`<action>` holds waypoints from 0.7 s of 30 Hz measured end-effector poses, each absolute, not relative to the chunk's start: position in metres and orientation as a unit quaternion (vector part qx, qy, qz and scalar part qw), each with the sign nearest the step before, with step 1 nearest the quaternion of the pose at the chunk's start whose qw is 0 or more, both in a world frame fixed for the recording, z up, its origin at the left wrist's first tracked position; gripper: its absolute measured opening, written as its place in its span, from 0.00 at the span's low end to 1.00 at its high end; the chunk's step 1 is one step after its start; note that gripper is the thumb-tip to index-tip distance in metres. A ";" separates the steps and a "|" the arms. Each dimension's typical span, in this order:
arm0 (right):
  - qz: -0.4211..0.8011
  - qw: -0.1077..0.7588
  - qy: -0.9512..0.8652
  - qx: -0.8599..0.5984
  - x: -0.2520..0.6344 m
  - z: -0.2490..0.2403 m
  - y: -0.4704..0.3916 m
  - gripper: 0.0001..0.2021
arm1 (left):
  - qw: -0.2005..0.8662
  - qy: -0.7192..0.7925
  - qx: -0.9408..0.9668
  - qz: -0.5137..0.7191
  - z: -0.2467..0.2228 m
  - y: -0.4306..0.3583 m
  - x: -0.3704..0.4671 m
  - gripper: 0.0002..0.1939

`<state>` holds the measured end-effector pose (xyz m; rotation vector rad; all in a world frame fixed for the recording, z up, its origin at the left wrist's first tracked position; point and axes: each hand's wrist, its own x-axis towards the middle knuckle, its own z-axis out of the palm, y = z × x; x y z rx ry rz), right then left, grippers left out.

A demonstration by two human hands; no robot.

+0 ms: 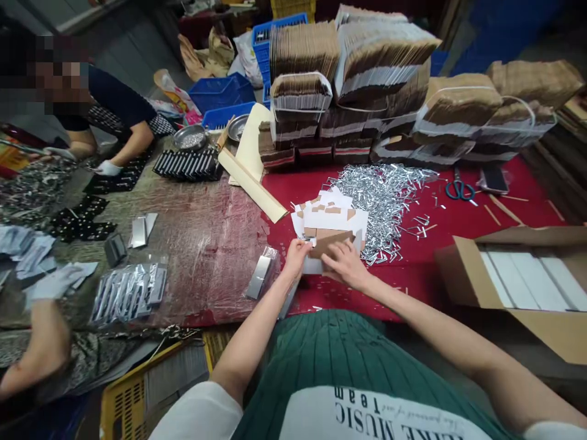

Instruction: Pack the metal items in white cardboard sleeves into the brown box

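A brown card [331, 240] is handled just to the left of a heap of L-shaped metal keys [380, 208], which is spread on a red-covered desk [215, 244]. At the card's left end, the fingers of the left hand [299, 249] are brought narrowly together on a small pale piece; its exact form cannot be made out, being partly covered by the fingertips. The right hand [346, 264], nearer to the heap, is laid over the card's right part, with its fingers moderately spread and slightly bent. Beneath and beyond the card, a pile of white card pieces [337, 214] is placed beside the heap's left edge.

Behind the heap, bundles of folded brown cardboard [305, 52] are stacked. To its right, scissors [460, 190] with blue-green handles are seen; farther right and nearer, white boxes [523, 281] are contained in an open carton [472, 278]. To the left of the heap, a cream strip [252, 186] is laid aslant, and a grey wrapped article [260, 276] is placed nearer the front. Farther left of the heap, a batch of clear plastic packets [128, 293] is laid. At the heap's far left, two co-workers' white-gloved hands [109, 168] are shown, well apart from the card.
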<state>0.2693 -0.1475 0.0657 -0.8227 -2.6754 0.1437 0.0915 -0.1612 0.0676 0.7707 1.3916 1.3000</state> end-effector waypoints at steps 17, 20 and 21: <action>0.356 0.238 -0.701 -0.570 0.292 0.058 -0.218 0.17 | 0.687 0.512 0.486 0.173 0.003 -0.221 0.084 0.29; 0.293 0.291 -0.697 -0.586 0.312 0.052 -0.230 0.20 | 0.625 0.543 0.529 0.188 0.007 -0.224 0.085 0.40; 0.333 0.260 -0.716 -0.556 0.317 0.047 -0.235 0.20 | 0.612 0.540 0.548 0.184 0.011 -0.224 0.087 0.40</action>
